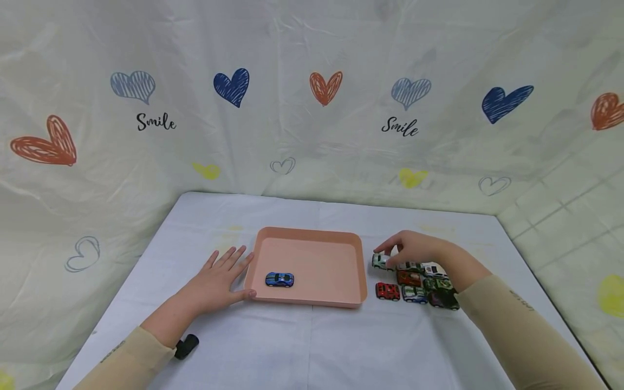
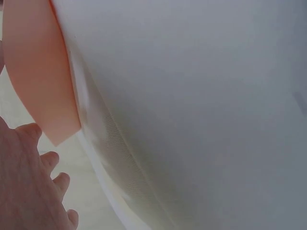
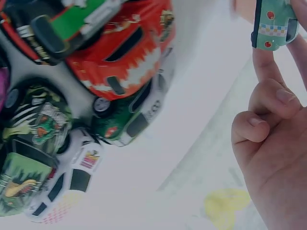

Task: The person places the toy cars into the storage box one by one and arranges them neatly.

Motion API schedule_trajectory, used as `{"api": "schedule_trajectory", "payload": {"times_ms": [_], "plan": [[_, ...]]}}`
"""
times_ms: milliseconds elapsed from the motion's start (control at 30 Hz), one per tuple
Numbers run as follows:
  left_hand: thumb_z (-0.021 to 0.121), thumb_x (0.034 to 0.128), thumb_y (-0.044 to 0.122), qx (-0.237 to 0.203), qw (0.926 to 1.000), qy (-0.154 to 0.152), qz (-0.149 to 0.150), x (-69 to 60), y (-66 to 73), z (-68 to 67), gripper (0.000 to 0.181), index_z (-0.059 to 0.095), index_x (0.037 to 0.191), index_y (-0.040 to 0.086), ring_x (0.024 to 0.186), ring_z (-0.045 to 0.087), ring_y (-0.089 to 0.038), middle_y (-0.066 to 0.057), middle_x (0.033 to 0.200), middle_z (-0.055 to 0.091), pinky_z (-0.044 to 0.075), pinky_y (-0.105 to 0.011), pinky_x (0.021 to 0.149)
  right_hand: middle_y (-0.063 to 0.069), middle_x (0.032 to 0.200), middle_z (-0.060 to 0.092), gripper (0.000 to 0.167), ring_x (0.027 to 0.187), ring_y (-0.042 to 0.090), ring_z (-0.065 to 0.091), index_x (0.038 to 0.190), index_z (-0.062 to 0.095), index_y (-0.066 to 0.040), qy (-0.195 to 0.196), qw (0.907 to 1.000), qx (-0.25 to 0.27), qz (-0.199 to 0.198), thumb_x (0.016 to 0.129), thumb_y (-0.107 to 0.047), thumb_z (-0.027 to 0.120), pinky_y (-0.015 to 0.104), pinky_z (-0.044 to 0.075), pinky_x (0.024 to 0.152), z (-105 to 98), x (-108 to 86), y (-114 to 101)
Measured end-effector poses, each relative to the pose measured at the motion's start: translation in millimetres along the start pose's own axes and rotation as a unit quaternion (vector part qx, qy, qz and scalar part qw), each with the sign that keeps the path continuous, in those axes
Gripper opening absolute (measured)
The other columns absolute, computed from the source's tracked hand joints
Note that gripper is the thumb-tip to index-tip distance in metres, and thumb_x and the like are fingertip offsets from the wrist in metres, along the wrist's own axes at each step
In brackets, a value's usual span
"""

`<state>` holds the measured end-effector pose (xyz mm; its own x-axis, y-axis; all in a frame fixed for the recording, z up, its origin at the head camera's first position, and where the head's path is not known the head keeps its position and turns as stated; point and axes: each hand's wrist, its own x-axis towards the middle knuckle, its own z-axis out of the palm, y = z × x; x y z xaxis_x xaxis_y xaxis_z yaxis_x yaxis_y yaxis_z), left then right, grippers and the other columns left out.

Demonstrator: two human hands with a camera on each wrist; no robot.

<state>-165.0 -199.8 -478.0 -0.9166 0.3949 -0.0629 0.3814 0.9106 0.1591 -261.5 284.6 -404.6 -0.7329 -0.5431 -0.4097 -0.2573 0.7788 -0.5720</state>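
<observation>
Green car (image 1: 381,261) at the near-right of the tray, outside it and at the far left corner of the toy cluster: that is where the head view puts it. The right hand (image 1: 419,249) pinches it between thumb and fingertips, the grip only as wide as the toy. Whether its wheels touch the table (image 1: 312,346) I cannot tell. The left hand (image 1: 216,284) has its fingers spread and holds nothing; it rests at the left edge of the pink tray (image 1: 312,235), where the blue car (image 1: 279,279) sits alone. The red car (image 1: 387,291) stands just in front of the pinched one, so a straight upward lift should suit better than a sideways drag (a low sweep could knock the row).

The left wrist view shows a tray corner with the left hand's fingers beside it, clasping nothing. A light touch on the rim would probably do; pushing hard could slide the tray.

In the right wrist view, the green car is at the upper right, partly cut off, with two fingers curled toward the palm beneath it. The white car (image 3: 81,165) and its neighbours are apart from it here. Keeping those curled fingers tucked should help them clear the other toys, and a light, even squeeze on the sides should stop the smooth body from twisting.
</observation>
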Motion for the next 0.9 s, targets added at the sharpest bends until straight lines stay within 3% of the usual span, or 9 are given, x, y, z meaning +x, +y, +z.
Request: {"api": "schedule_trajectory", "payload": {"times_ms": [200, 467, 633, 900], "plan": [[0.052, 0.0858, 0.076, 0.003, 1.0, 0.0, 0.005, -0.2, -0.4, -0.7, 0.096, 0.024, 0.159, 0.02, 0.15, 0.014, -0.034, -0.008, 0.165, 0.018, 0.005, -0.059, 0.12, 0.002, 0.108, 0.064, 0.04, 0.071, 0.022, 0.053, 0.127, 0.069, -0.019, -0.001, 1.0, -0.003, -0.006, 0.088, -0.025, 0.076, 0.039, 0.05, 0.062, -4, 5.3, -9], [0.051, 0.0862, 0.076, 0.003, 1.0, 0.002, 0.003, 0.2, -1.4, 1.0, 0.095, 0.024, 0.159, 0.02, 0.151, 0.014, -0.034, -0.007, 0.165, 0.018, 0.004, -0.059, 0.12, 0.001, 0.109, 0.064, 0.039, 0.076, 0.027, 0.055, 0.127, 0.069, -0.022, -0.003, 0.9998, 0.0, -0.02, 0.089, -0.026, 0.075, 0.039, 0.049, 0.065, -7, 16.2, -27], [0.049, 0.0859, 0.077, 0.007, 1.0, 0.001, 0.007, 0.4, -1.0, -1.0, 0.097, 0.024, 0.159, 0.02, 0.151, 0.014, -0.034, -0.007, 0.165, 0.017, 0.005, -0.059, 0.12, 0.0, 0.108, 0.065, 0.037, 0.075, 0.02, 0.053, 0.124, 0.071, -0.024, -0.004, 0.9997, 0.0, -0.025, 0.088, -0.026, 0.076, 0.034, 0.046, 0.064, -7, 28.3, -43], [0.046, 0.0856, 0.08, 0.012, 0.9999, 0.006, 0.005, 1.1, -2.8, 1.6, 0.097, 0.023, 0.159, 0.021, 0.151, 0.014, -0.033, -0.006, 0.165, 0.017, 0.006, -0.059, 0.12, -0.002, 0.109, 0.066, 0.036, 0.083, 0.019, 0.052, 0.122, 0.072, -0.025, -0.016, 0.9992, 0.001, -0.037, 0.087, -0.025, 0.077, 0.033, 0.047, 0.071, -6, 54.8, -76]]}}
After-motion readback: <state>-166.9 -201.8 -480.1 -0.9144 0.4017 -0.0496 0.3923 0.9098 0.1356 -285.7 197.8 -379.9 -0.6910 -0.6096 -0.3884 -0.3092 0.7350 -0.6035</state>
